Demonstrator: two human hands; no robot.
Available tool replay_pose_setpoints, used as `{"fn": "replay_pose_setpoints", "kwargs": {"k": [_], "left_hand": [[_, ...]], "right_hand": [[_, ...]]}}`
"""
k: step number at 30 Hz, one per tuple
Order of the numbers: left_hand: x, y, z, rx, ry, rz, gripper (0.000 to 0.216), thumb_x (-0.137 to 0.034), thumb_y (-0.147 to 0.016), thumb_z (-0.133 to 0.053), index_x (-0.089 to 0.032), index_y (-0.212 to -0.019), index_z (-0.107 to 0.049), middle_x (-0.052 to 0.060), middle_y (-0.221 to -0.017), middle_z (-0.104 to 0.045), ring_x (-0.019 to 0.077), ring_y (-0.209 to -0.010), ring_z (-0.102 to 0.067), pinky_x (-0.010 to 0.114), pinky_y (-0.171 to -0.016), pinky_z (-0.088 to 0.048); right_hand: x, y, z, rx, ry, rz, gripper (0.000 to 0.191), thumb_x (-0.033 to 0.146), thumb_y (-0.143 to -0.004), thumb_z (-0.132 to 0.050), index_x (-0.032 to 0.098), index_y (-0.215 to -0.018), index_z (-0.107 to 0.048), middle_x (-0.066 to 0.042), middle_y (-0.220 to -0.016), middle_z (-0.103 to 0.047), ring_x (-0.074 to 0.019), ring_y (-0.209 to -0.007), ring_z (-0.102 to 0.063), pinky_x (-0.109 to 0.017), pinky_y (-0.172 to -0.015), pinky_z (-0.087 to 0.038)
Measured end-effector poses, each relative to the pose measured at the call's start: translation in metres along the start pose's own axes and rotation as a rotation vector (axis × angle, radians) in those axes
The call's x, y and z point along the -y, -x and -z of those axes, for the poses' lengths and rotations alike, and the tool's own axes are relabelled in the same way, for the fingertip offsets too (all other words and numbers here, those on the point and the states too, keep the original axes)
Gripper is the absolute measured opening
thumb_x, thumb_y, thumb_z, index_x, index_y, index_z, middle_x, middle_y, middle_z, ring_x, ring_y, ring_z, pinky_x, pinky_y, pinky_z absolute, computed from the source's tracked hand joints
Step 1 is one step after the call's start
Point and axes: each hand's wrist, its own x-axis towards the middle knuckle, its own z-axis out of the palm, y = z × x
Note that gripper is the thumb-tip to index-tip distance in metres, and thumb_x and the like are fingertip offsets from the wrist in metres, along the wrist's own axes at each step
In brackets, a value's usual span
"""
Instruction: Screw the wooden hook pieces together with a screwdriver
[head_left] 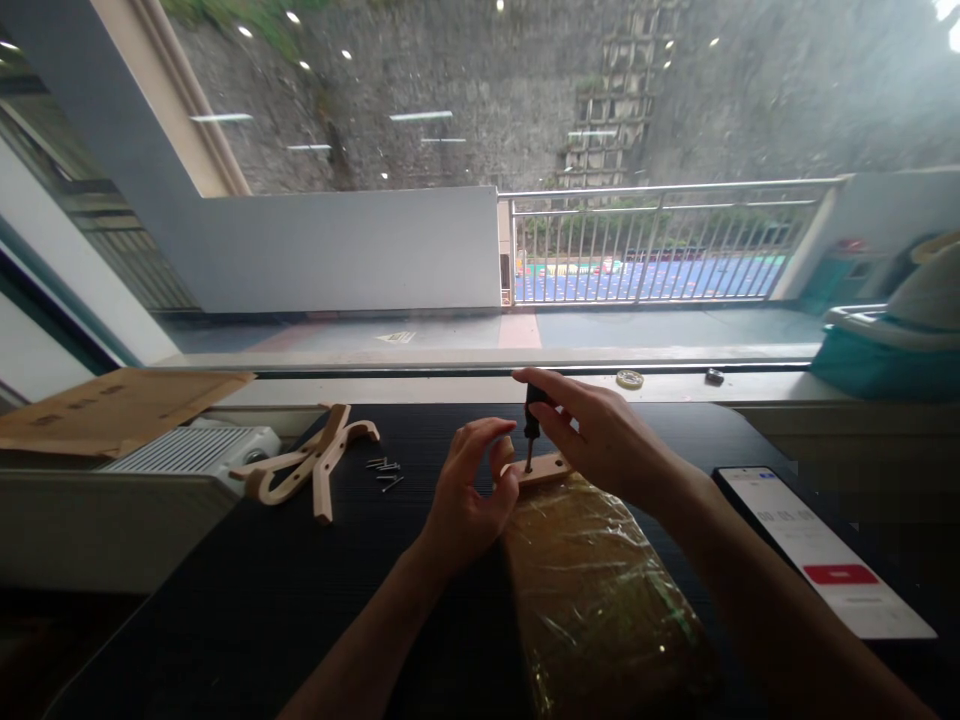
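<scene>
My right hand [592,425] is closed around the black handle of a small screwdriver [532,420], held upright with its tip down on a short wooden block [546,468]. My left hand [469,490] pinches the near left end of that block, steadying it. The block rests on the far end of a brown package wrapped in clear plastic [592,590] on the black tabletop [262,600]. Several loose screws [385,472] lie to the left of my left hand.
Curved wooden pieces [311,465] lie at the left of the table beside a white appliance [199,448] and cardboard [112,405]. A phone with a lit screen [821,548] lies at the right. A tape roll [629,379] sits on the window sill.
</scene>
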Motion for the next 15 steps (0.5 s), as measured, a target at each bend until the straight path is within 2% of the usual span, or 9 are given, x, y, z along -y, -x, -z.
{"fn": "replay_pose_setpoints", "kwargs": {"k": [4, 9, 15], "left_hand": [[0.0055, -0.0007, -0.0021, -0.056, -0.053, -0.134, 0.03, -0.008, -0.079, -0.053, -0.02, -0.105, -0.058, 0.006, -0.103, -0.058, 0.0185, -0.098, -0.054, 0.034, -0.09, -0.044], [0.0082, -0.0004, -0.0052, -0.061, -0.054, -0.151, 0.031, -0.005, -0.078, -0.054, -0.019, -0.106, -0.058, 0.005, -0.101, -0.058, 0.0169, -0.096, -0.054, 0.032, -0.089, -0.044], [0.01, 0.0007, -0.0066, -0.039, -0.039, -0.153, 0.035, -0.004, -0.079, -0.053, -0.019, -0.109, -0.056, 0.004, -0.098, -0.057, 0.0151, -0.09, -0.054, 0.031, -0.086, -0.045]], "right_hand": [[-0.005, -0.0007, -0.0014, -0.047, 0.068, -0.018, 0.034, 0.025, -0.089, -0.048, 0.017, -0.12, -0.055, -0.003, -0.082, -0.067, -0.0117, -0.064, -0.056, -0.025, -0.059, -0.04], [-0.0044, -0.0022, -0.0015, -0.081, 0.098, -0.035, 0.029, 0.03, -0.086, -0.054, 0.017, -0.112, -0.06, -0.001, -0.075, -0.067, -0.011, -0.06, -0.054, -0.025, -0.056, -0.039], [0.0016, -0.0031, -0.0046, -0.123, 0.026, 0.018, 0.033, 0.021, -0.088, -0.049, 0.014, -0.119, -0.058, -0.005, -0.094, -0.068, -0.0102, -0.066, -0.056, -0.025, -0.061, -0.043]]}}
